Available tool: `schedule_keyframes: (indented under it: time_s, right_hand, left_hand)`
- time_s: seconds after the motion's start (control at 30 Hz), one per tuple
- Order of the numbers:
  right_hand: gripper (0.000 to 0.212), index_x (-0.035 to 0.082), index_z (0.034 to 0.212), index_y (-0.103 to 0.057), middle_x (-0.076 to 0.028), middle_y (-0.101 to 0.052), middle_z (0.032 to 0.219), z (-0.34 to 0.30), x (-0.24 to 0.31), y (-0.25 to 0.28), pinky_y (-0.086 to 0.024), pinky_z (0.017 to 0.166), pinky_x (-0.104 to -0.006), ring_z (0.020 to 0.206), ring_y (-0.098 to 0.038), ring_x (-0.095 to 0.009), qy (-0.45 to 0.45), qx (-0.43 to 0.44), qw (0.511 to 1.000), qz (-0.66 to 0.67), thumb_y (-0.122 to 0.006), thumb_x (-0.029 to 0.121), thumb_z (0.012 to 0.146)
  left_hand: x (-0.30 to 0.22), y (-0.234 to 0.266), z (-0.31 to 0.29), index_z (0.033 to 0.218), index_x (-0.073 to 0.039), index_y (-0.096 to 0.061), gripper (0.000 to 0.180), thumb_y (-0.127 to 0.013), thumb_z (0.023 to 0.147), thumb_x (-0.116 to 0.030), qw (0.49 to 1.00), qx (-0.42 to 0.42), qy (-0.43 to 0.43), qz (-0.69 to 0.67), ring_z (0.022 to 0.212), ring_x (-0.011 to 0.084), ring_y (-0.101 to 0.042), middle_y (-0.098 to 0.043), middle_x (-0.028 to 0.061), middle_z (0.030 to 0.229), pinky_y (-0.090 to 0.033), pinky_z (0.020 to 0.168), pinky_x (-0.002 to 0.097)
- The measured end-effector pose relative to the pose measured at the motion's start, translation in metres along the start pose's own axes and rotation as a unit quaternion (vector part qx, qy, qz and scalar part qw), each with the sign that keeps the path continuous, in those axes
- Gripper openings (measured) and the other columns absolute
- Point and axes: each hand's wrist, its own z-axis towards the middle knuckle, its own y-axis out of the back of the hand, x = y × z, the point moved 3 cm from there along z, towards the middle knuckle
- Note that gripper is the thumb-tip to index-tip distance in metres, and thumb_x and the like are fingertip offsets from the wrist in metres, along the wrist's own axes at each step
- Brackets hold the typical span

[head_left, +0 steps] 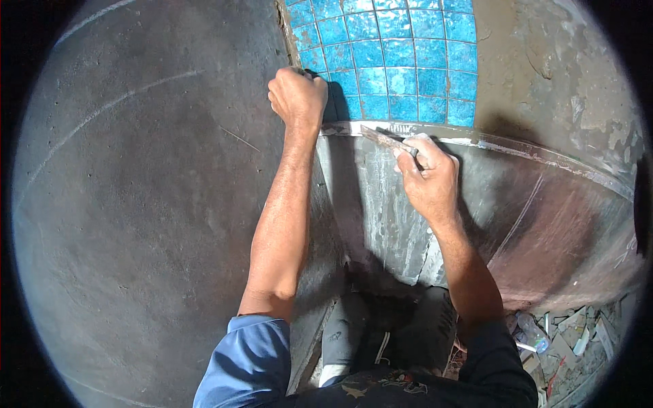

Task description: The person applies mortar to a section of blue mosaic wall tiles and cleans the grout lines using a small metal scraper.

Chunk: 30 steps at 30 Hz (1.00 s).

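My left hand (pixel 297 96) is closed into a fist and rests against the grey wall at the lower left corner of a patch of small blue square tiles (pixel 398 54). Whether it holds anything I cannot tell. My right hand (pixel 428 178) grips a flat metal trowel (pixel 386 139), whose blade points left along the pale mortar line (pixel 490 144) under the tiles. Below that line the wall is a smeared grey render (pixel 381 211).
A large grey plastered wall (pixel 143 204) fills the left. Rough bare plaster (pixel 558 68) lies right of the tiles. My shoes (pixel 343 340) stand on the floor below, with rubble and scraps (pixel 568 340) at lower right.
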Motion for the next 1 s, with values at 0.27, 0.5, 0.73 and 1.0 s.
schedule_keyframes:
  time_s: [0.27,0.5,0.73,1.0]
  right_hand:
    - [0.01,-0.005,0.103,-0.071,-0.009,-0.073,0.08,0.004,0.0,-0.009,-0.054,0.062,-0.027,0.071,-0.074,-0.01,0.027,-0.004,0.999,-0.034,-0.073,0.003,0.097]
    - [0.012,0.001,0.101,-0.071,-0.019,-0.071,0.081,0.02,0.017,-0.009,-0.055,0.067,-0.0374,0.071,-0.074,-0.029,0.023,-0.049,0.998,-0.011,-0.073,0.011,0.096]
    - [0.013,0.002,0.097,-0.072,-0.011,-0.069,0.078,0.038,0.024,0.002,-0.051,0.065,-0.0342,0.067,-0.063,-0.016,0.003,-0.066,0.996,-0.053,-0.079,0.011,0.091]
    - [0.01,0.002,0.099,-0.072,-0.015,-0.07,0.089,0.071,0.047,-0.019,-0.054,0.069,-0.0378,0.075,-0.069,-0.03,0.188,-0.069,0.974,-0.11,-0.076,0.006,0.09]
  left_hand:
    - [-0.003,-0.003,0.0,0.072,0.009,-0.072,0.01,-0.071,0.074,0.0,0.999,-0.035,-0.013,-0.036,0.08,0.0499,-0.075,-0.073,0.0323,0.078,-0.058,0.075,0.0559]
    - [0.007,-0.004,-0.007,0.082,0.009,-0.076,0.011,-0.073,0.081,-0.002,0.997,-0.036,-0.045,-0.051,0.085,0.0495,-0.075,-0.074,0.0332,0.084,-0.059,0.078,0.0571]
    - [0.006,0.011,-0.028,0.114,0.008,-0.077,0.031,-0.075,0.088,-0.009,0.998,0.007,0.021,-0.056,0.1,0.0443,-0.077,-0.077,0.0295,0.102,-0.059,0.09,0.049]
    - [0.015,0.006,-0.074,0.142,-0.007,-0.065,0.045,-0.066,0.098,-0.014,0.998,0.044,0.033,-0.032,0.104,0.0429,-0.073,-0.071,0.0218,0.111,-0.057,0.089,0.0565]
